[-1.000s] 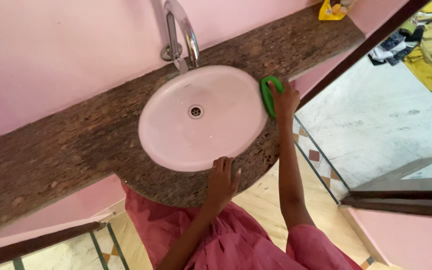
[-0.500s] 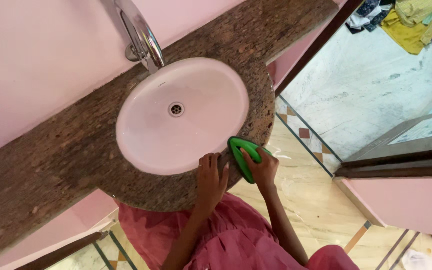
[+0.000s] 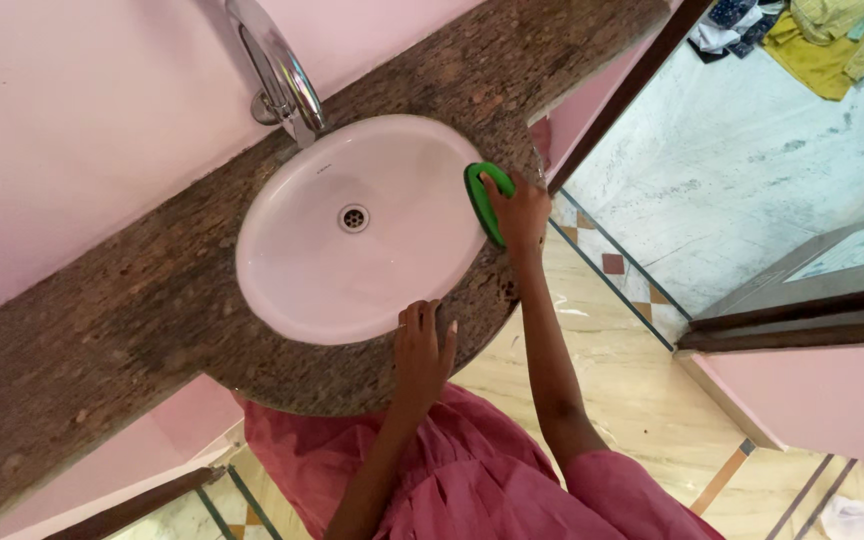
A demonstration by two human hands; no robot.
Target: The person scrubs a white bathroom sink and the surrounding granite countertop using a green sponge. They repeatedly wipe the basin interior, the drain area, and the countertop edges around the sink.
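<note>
My right hand (image 3: 519,212) grips a green scrubbing brush (image 3: 483,200) pressed against the right rim of the white oval basin (image 3: 302,290). My left hand (image 3: 423,350) rests flat on the speckled brown stone counter (image 3: 132,330) at the basin's near edge, fingers together, holding nothing. The drain (image 3: 354,217) sits in the middle of the basin. A curved chrome tap (image 3: 277,70) rises behind the basin, against the pink wall.
The counter ends just right of the basin, beside a dark doorframe (image 3: 622,90). Beyond it lies a pale floor with a heap of yellow and dark clothes (image 3: 822,35). Below me are cream floor tiles (image 3: 632,400) and my pink garment.
My right hand has carried the green brush from the basin's near-right edge up along the rim to its right side. My left hand has stayed on the counter edge.
</note>
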